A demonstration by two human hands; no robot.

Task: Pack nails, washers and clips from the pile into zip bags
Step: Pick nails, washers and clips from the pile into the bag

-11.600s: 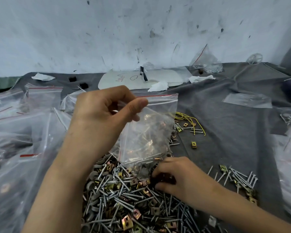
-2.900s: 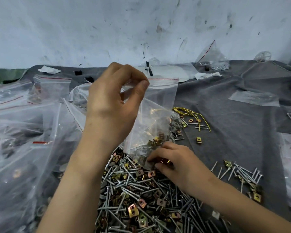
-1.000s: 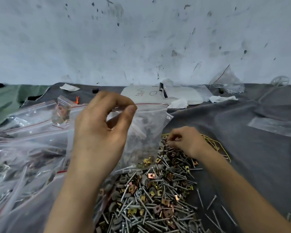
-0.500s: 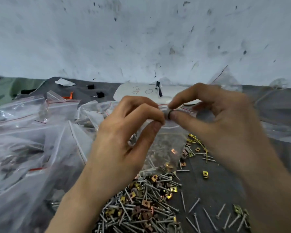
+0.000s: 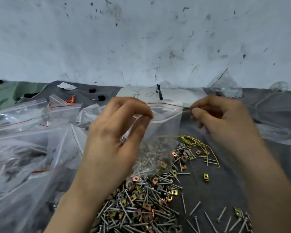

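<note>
A scuffed white wall backs a grey cloth table cover, on which lie a scribbled white paper sheet and a thin yellow wire.

Hold of right hand (blurred) unclear

Clear, glossy plastic zip bag; silvery metal nails and brass-toned metal clips at 6 o'clock; matt grey cloth beneath; crinkled shiny plastic bags at 9 o'clock; scuffed matt white wall at 12 o'clock

A scuffed, speckled pale wall rises behind a table draped in dark grey cloth.
</note>
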